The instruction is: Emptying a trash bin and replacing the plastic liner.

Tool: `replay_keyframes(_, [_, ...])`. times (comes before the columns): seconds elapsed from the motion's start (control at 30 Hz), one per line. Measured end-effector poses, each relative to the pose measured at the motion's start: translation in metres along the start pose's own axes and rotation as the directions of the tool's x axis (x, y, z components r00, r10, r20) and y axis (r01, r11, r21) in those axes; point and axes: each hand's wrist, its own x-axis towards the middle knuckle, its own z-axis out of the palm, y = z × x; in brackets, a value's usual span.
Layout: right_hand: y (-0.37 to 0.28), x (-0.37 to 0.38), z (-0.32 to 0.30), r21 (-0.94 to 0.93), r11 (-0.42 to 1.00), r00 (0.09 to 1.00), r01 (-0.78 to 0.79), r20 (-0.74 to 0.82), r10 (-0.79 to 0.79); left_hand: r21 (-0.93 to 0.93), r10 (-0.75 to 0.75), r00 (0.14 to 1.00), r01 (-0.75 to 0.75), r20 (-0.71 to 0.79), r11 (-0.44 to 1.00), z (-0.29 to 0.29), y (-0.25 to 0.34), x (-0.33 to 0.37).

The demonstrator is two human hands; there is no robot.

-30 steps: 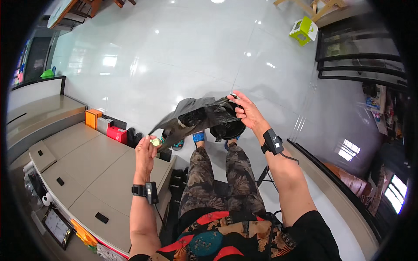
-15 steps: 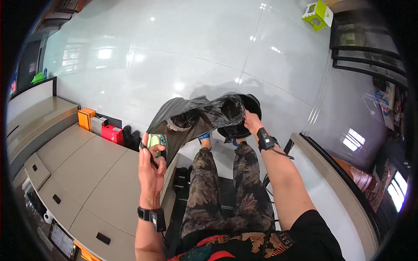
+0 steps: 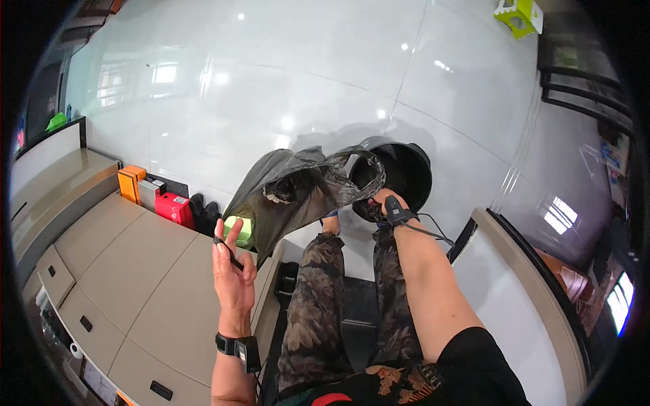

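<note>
A thin black plastic bag (image 3: 274, 196) is stretched between my two hands, its mouth gaping toward the right. Dark, crumpled contents show dimly through it, with a whitish bit among them. My left hand (image 3: 235, 277) has a twisted black strip of the bag hooked across its curled fingers. At the near rim of a round black bucket (image 3: 413, 176), my right hand (image 3: 391, 201) pinches the bag's edge; its fingertips are partly hidden. The bucket stands on the floor by my feet, tilted toward me. Just beyond my left fingers is a light green thing (image 3: 238, 230), partly covered.
A beige cabinet top (image 3: 169, 271) with small black handles fills the left side. Orange (image 3: 128, 183) and red boxes (image 3: 175, 208) and black shoes (image 3: 203, 213) line its far edge. A beige-topped ledge (image 3: 521, 291) runs at right. A green-and-white stool (image 3: 520, 17) stands far right on the glossy floor.
The bag's right end has come off the bucket's mouth, which now shows open. My right hand has moved slightly down and nearer. My left hand stays nearly in place, still holding the bag.
</note>
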Motion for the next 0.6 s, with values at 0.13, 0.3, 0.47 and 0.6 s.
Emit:
replay_keyframes(0.13, [0.192,-0.051,-0.087,-0.714,0.685,0.841,0.145,0.454,0.295,-0.156,-0.057,0.98,0.087,0.189,0.984,0.073,-0.022,0.01])
replay_keyframes(0.3, [-0.022,-0.047,-0.062,-0.167,0.983,0.979,-0.077,0.175,0.106,0.008,-0.003,1.0,0.003,-0.021,1.0,0.019,0.027,-0.017])
replay_keyframes(0.47, [-0.071,-0.151,-0.16,-0.131,0.936,0.944,-0.327,0.003,0.33,-0.066,0.005,0.994,0.003,0.11,0.998,0.052,0.044,-0.029])
replay_keyframes(0.6, [-0.137,-0.217,-0.223,0.062,0.909,0.883,-0.413,-0.215,0.416,-0.067,-0.049,0.984,0.061,0.171,0.996,0.069,0.06,-0.046])
